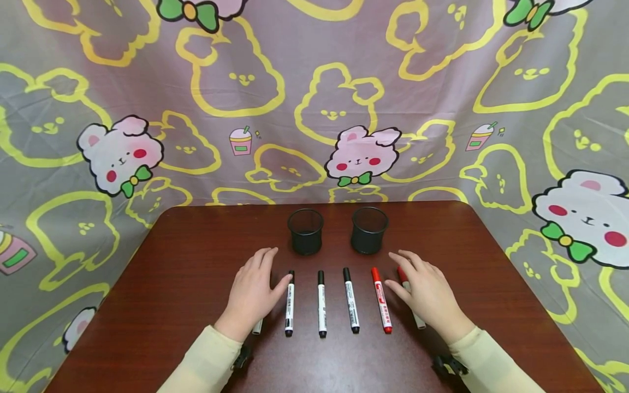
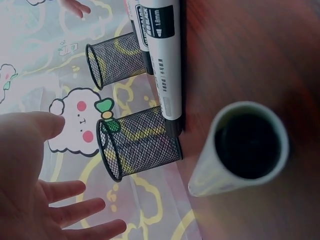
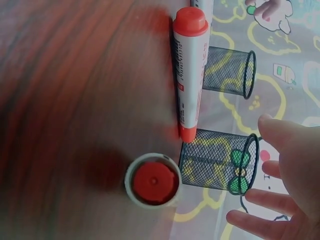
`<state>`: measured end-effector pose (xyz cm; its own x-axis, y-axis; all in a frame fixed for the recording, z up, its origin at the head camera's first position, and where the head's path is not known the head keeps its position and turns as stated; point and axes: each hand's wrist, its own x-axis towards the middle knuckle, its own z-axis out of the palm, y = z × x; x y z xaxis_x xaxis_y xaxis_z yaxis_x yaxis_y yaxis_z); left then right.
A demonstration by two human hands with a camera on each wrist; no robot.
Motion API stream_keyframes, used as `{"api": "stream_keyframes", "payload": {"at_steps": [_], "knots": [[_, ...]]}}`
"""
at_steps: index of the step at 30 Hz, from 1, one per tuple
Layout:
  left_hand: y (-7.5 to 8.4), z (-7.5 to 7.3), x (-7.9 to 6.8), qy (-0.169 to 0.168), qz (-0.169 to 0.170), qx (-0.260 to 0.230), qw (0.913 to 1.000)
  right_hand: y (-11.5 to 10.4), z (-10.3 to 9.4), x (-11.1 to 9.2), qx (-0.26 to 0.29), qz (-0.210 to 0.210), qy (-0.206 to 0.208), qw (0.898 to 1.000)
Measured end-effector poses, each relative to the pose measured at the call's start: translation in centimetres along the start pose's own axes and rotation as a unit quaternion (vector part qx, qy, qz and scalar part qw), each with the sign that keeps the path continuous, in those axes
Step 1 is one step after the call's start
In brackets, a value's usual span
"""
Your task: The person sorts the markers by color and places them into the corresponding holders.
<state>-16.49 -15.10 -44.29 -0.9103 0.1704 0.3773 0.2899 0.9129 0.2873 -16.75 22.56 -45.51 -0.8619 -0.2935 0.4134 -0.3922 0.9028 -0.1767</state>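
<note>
My left hand [image 1: 251,288], fingers spread and holding nothing, hovers over a marker [image 1: 257,327] that it mostly hides. In the left wrist view that marker's dark-centred end [image 2: 248,145] faces the camera. Right of this hand, three black-capped whiteboard markers [image 1: 290,305] [image 1: 321,305] [image 1: 351,303] lie in a row, pointing away from me. A red whiteboard marker [image 1: 381,301] continues the row beside my right hand [image 1: 431,292]. That hand is likewise spread and holds nothing, partly covering another red-capped marker [image 1: 419,321], whose red-centred end [image 3: 154,182] shows in the right wrist view.
Two black mesh pen cups [image 1: 306,233] [image 1: 368,232] stand upright side by side behind the markers, near the far edge of the brown table [image 1: 196,245]. A patterned cloth [image 1: 275,120] hangs around the table's back and sides.
</note>
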Motion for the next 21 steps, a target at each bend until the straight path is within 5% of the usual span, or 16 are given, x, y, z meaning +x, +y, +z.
{"api": "stream_keyframes", "payload": {"at_steps": [21], "knots": [[-0.37,-0.94,0.97,0.007,-0.032,-0.042,0.9986,0.09,-0.43,-0.60,-0.004,-0.011,0.005,1.000]]}}
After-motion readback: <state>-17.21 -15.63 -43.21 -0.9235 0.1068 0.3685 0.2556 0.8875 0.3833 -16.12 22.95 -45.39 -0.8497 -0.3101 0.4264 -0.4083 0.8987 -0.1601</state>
